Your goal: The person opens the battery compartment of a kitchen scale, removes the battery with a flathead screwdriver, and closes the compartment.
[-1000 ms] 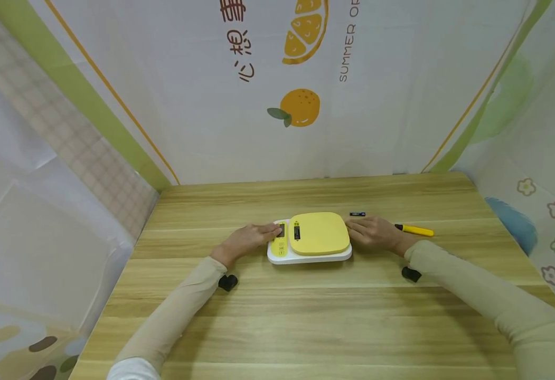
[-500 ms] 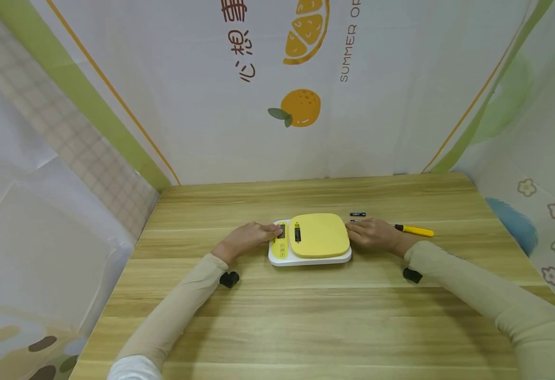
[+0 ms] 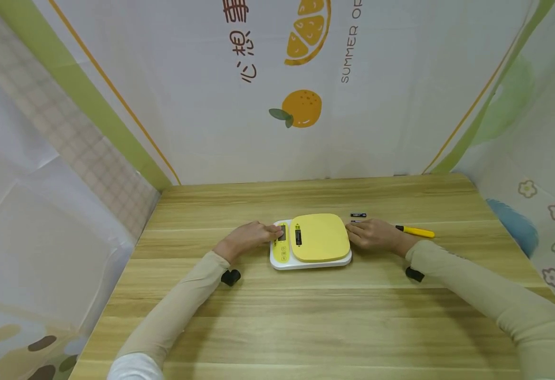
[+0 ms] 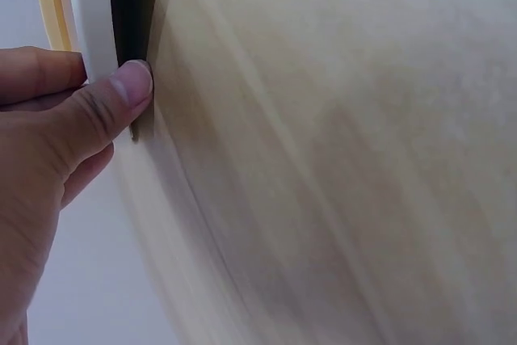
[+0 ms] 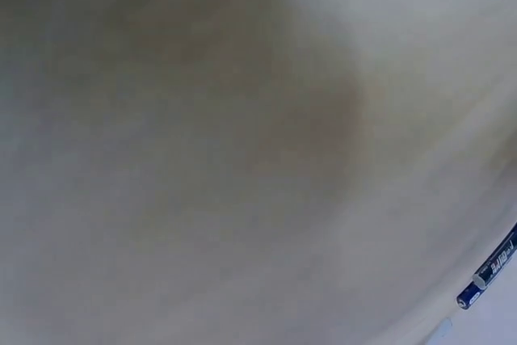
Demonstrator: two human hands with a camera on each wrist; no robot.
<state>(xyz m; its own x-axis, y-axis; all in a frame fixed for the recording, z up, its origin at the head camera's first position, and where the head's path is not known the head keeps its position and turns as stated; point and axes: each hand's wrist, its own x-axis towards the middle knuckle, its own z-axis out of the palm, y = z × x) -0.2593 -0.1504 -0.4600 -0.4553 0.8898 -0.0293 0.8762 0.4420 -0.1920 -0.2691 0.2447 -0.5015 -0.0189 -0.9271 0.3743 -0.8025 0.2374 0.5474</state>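
Observation:
A kitchen scale (image 3: 321, 237) with a yellow platform and white base is held between both hands in the head view. My left hand (image 3: 251, 238) pinches its left edge, fingers over the small display. In the left wrist view, the left thumb (image 4: 97, 115) is tucked under the white base (image 4: 91, 14), where a dark gap shows above the tabletop. My right hand (image 3: 374, 235) grips the scale's right edge with bent fingers; its fingertips are partly hidden. Behind that hand lie two dark blue batteries (image 3: 358, 215), which also show as batteries (image 5: 494, 266) in the right wrist view.
A screwdriver (image 3: 417, 231) with a yellow handle lies right of my right hand, its shaft partly hidden. Black pieces (image 3: 230, 277) sit by each wrist. The wooden table (image 3: 306, 327) meets a printed curtain (image 3: 377, 132) at the back.
The scale has tilted slightly, its front edge lower in view and its platform facing the camera more. The second battery has come into sight behind the right hand. Both hands keep their hold.

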